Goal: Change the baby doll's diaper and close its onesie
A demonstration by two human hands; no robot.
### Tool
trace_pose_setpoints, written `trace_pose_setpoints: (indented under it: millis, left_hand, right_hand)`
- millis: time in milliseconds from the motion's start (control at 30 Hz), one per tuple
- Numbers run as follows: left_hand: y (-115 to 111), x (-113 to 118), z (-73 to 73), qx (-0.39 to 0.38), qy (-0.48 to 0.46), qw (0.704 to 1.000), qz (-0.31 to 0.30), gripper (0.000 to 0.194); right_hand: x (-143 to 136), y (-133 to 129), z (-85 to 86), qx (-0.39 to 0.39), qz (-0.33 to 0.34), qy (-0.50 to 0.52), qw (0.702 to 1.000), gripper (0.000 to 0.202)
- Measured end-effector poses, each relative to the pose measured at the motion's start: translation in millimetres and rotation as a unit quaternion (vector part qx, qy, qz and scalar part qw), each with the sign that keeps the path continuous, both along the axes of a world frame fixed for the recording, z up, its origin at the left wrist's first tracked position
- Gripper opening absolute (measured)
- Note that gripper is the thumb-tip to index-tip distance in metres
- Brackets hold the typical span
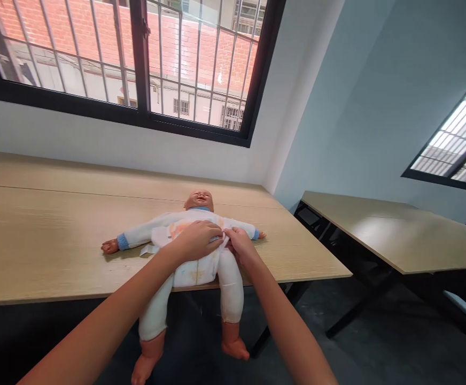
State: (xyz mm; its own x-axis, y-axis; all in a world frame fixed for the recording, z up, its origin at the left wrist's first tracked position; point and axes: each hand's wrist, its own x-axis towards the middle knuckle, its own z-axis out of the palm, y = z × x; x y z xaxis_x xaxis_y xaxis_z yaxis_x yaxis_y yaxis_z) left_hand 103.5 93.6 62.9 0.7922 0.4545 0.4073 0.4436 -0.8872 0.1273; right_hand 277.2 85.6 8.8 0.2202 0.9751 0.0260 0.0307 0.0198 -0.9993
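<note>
Pinching puffy diaper [197,274]: right hand [241,245] | left hand [201,239] arched over it, grip unclear | smooth-headed doll [201,215] | woodgrain tabletop [68,230]

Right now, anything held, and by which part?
The right hand pinches the diaper by its side edge near the waist; the left hand lies over its front, grip unclear.

Barred windows [140,64] — pale walls [353,107] — dark floor [311,310].

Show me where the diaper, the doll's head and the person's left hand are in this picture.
Diaper [196,271]: head view, on its lower front.
Doll's head [200,200]: head view, middle of the face.
Left hand [201,239]: head view, back of the hand.
</note>
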Motion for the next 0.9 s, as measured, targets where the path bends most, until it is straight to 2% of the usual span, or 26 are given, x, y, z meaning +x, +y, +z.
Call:
trace_pose_setpoints:
  millis: [67,167,300,333,433,500,567,733,900]
  left_hand:
    - [4.7,-1.9,-8.1,0.003,-0.006,1.0,0.003,0.03]
    - [6.6,-6.1,-12.1,-0.003,-0.002,1.0,0.01,0.032]
    - [4.2,-6.2,-10.0,-0.014,0.004,1.0,0.016,0.033]
    - [3.7,-5.9,-9.8,-0.015,0.005,1.0,0.019,0.033]
    - [3.4,-6.2,-11.2,-0.015,0.004,1.0,0.027,0.034]
    - [4.0,-7.4,-13.1,-0.016,-0.001,0.999,0.029,0.034]
    - [4.9,-8.6,-15.2,-0.018,-0.006,0.999,0.03,0.035]
    - [5.1,-8.4,-18.6,-0.01,-0.024,0.999,0.045,0.034]
    - [2.5,-2.1,-16.4,0.027,0.013,0.999,0.045,0.04]
  right_hand:
    - [13.3,-2.9,1.6,-0.004,-0.023,0.0,1.0,0.018]
    - [29.9,-15.3,3.5,0.006,-0.041,-0.03,0.999,0.016]
    - [32.1,-34.6,1.1,-0.01,0.077,-0.071,0.994,0.015]
    - [31.0,-36.7,-0.4,-0.003,0.079,-0.096,0.992,0.015]
    - [29.7,-34.1,-5.8,0.046,-0.009,-0.23,0.972,0.01]
    - [29.4,-28.6,-9.1,0.055,-0.039,-0.284,0.957,0.014]
    - [26.4,-24.5,-11.0,0.062,-0.017,-0.274,0.96,0.02]
    - [8.7,-26.4,-8.9,0.138,0.091,-0.182,0.969,0.034]
    - [5.8,-33.4,-5.6,0.116,0.128,-0.172,0.97,0.035]
